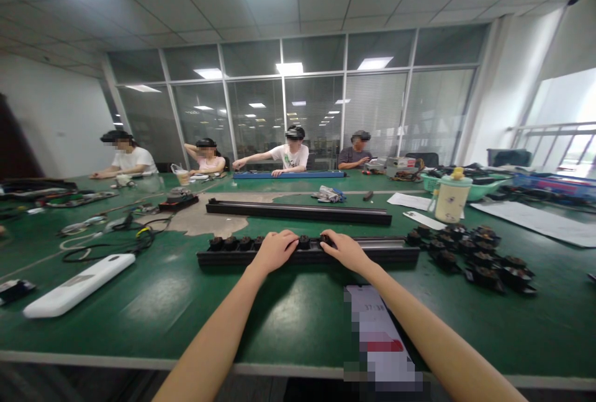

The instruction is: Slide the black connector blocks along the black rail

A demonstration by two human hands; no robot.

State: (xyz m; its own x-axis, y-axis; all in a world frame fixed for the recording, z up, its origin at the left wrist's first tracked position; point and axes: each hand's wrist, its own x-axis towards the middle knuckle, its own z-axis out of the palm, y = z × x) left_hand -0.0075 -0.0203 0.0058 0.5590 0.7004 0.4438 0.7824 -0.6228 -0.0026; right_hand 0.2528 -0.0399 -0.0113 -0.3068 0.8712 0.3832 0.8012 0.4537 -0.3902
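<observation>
A long black rail (pixel 223 259) lies across the table in front of me. Several round black parts (pixel 230 243) sit in a row in its channel, toward the left end. My left hand (pixel 275 251) is closed over the middle of the rail, fingers curled down onto it and covering some of the row. One round black part (pixel 304 241) shows between my hands. Right of that, my right hand (pixel 345 250) pinches another round black part (pixel 326 240) at the channel. Beyond my right hand, the bare metal channel of the rail is visible.
Loose black parts (pixel 482 256) are heaped on the right. A second black rail (pixel 298 210) lies behind. A phone (pixel 379 327) is below my right forearm, a white case (pixel 79 287) left. A bottle (pixel 451 197) stands by a green basket (pixel 493 186). Several people sit opposite.
</observation>
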